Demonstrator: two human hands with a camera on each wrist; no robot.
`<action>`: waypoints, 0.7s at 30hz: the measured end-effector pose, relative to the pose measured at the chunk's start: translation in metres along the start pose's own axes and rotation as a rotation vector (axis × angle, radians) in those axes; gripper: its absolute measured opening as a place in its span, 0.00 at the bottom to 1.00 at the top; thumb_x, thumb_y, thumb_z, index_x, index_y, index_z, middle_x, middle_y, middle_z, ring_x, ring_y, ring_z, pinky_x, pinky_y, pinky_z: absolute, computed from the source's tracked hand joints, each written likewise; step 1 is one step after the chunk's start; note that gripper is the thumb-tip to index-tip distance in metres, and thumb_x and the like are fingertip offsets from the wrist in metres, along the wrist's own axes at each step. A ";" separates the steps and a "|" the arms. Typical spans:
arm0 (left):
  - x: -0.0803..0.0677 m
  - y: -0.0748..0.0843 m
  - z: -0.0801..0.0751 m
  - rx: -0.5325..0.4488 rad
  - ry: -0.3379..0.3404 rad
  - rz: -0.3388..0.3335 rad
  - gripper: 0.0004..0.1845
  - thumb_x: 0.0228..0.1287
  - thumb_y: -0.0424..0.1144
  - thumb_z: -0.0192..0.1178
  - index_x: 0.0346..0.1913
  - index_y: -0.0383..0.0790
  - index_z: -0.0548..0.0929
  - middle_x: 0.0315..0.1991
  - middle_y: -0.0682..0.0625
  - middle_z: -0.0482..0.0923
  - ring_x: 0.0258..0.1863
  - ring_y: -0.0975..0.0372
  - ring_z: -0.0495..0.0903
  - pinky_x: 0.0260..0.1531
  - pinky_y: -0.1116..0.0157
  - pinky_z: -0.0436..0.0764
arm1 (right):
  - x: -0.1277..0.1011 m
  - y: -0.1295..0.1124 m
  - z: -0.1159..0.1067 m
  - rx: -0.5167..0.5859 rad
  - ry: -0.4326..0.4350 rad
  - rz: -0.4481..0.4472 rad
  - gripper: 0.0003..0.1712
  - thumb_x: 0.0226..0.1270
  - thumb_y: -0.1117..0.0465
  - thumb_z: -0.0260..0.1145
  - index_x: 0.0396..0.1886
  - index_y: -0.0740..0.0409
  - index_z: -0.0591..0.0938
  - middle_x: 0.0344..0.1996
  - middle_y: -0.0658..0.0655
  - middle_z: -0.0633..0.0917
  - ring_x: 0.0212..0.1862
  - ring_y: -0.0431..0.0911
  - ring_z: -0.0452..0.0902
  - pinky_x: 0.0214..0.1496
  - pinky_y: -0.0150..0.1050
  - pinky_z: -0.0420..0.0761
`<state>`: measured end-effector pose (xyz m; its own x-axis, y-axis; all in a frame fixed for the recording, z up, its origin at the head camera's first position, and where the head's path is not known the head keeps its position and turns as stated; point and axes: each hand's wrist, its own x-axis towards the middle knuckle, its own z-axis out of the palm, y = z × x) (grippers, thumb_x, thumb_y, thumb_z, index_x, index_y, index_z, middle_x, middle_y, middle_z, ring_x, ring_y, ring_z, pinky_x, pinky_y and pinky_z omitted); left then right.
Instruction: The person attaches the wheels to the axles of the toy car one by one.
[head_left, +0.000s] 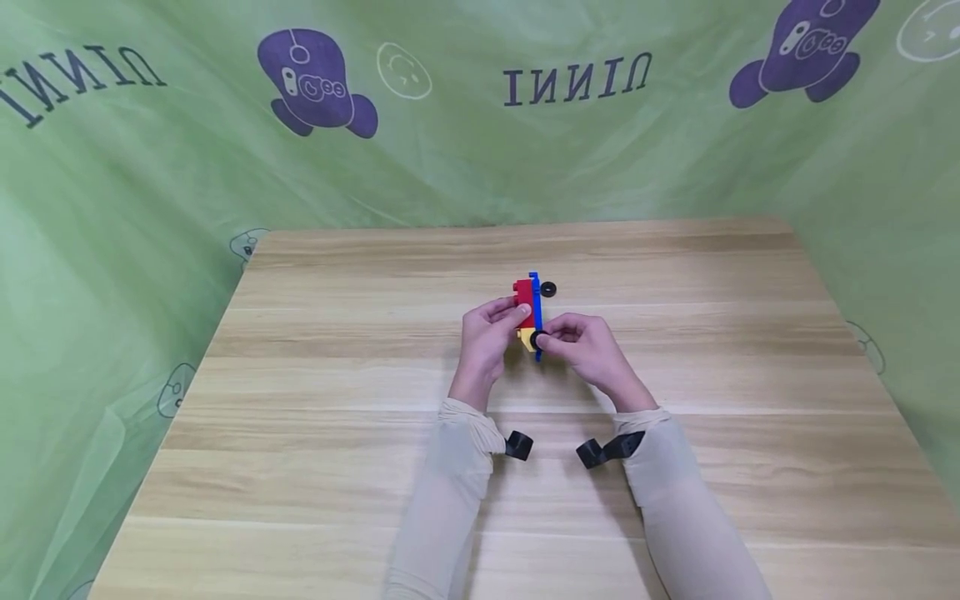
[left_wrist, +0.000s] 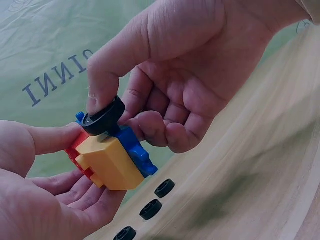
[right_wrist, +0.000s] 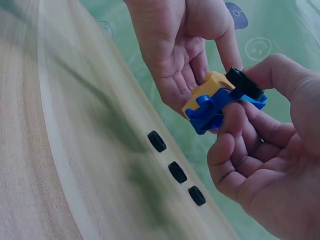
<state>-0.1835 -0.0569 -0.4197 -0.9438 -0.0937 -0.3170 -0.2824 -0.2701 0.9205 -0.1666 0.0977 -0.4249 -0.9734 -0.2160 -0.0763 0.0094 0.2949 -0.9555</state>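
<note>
A toy car (head_left: 526,304) built of red, yellow and blue bricks is held up over the table. My left hand (head_left: 483,340) grips its red bricks between thumb and fingers. The sloped yellow brick (left_wrist: 111,162) points toward me, and the blue chassis (right_wrist: 212,107) faces my right side. My right hand (head_left: 588,348) pinches a black wheel (left_wrist: 105,117) at the side of the chassis, by the yellow brick. Its thumb lies on the wheel's outer face, while its other fingers curl under the blue part. Whether the wheel is fully seated cannot be seen.
Three loose black wheels lie in a row on the wooden table, including the nearest wheel (right_wrist: 157,141); one loose wheel (head_left: 548,289) shows beyond my hands in the head view. A green printed cloth (head_left: 465,158) hangs behind the table (head_left: 337,467).
</note>
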 end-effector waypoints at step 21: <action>0.000 0.005 -0.012 0.047 0.073 0.024 0.19 0.54 0.34 0.68 0.50 0.36 0.81 0.43 0.45 0.83 0.37 0.61 0.82 0.32 0.72 0.78 | 0.029 0.007 -0.010 0.004 0.016 0.095 0.26 0.69 0.46 0.57 0.44 0.67 0.81 0.35 0.63 0.85 0.33 0.46 0.81 0.39 0.39 0.83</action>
<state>-0.1828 -0.0699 -0.4175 -0.9358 -0.1695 -0.3091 -0.2694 -0.2217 0.9372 -0.1970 0.1024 -0.4310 -0.9717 -0.1720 -0.1618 0.1027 0.3094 -0.9454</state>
